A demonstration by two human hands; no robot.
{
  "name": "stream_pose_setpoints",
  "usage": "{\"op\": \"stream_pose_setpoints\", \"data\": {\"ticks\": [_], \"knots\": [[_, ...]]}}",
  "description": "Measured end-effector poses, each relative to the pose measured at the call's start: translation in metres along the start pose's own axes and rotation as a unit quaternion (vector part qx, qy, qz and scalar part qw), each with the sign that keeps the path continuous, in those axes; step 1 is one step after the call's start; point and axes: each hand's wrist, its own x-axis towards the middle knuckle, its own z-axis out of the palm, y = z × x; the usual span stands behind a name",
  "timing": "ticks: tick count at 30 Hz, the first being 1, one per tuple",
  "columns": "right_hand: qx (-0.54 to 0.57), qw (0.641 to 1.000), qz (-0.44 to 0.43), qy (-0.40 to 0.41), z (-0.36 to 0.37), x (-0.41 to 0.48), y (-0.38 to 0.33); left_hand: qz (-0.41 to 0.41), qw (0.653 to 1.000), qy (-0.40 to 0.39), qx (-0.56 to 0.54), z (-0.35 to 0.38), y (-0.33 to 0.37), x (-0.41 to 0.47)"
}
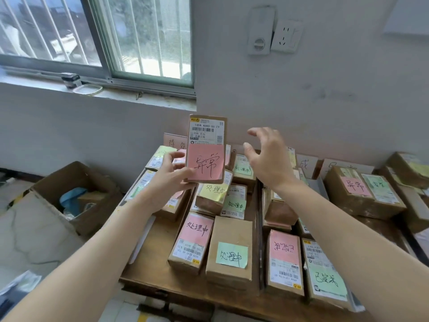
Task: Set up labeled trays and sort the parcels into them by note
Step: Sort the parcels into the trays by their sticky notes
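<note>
Left hand (170, 173) holds parcel (206, 149) upright; right hand (267, 159) spread beside, seemingly apart.

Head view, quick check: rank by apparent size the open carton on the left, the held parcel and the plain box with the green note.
1. Largest: open carton.
2. Tied: plain box and held parcel look about alike; their distance from the camera may differ, so unranked.

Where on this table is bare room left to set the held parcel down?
Bare wood shows front left, between the left forearm and the front pink-noted parcel. A narrow dark strip lies before the big parcel at right. The middle is crowded with touching parcels.
</note>
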Motion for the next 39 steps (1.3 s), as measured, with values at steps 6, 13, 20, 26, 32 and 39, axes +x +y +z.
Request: {"op": "stream_pose_setpoints", "data": {"ticks": [6, 13, 20, 26, 32, 39], "knots": [[-0.011, 0.997, -0.068, 0.021, 0.012, 0.011, -0.039, 0.015, 0.999, 0.049, 0.001, -0.044, 0.014, -0.005], [-0.009, 0.993, -0.114, 0.032, 0.030, 0.015, -0.070, 0.014, 0.998, 0.053, 0.011, -0.083, 0.012, -0.020], [0.002, 0.992, -0.121, 0.022, 0.052, 0.006, -0.094, -0.086, 0.994, 0.039, 0.062, -0.115, -0.029, -0.045], [0.005, 0.993, -0.120, 0.011, 0.067, -0.003, -0.111, -0.087, 0.992, 0.058, 0.065, -0.136, -0.033, -0.056], [-0.018, 0.994, -0.106, 0.016, 0.053, -0.015, -0.102, -0.047, 0.998, -0.013, 0.037, -0.106, -0.019, -0.046], [-0.113, 0.991, -0.010, 0.075, -0.031, -0.042, -0.024, -0.020, 0.991, -0.132, 0.004, 0.001, -0.008, -0.013]]}}
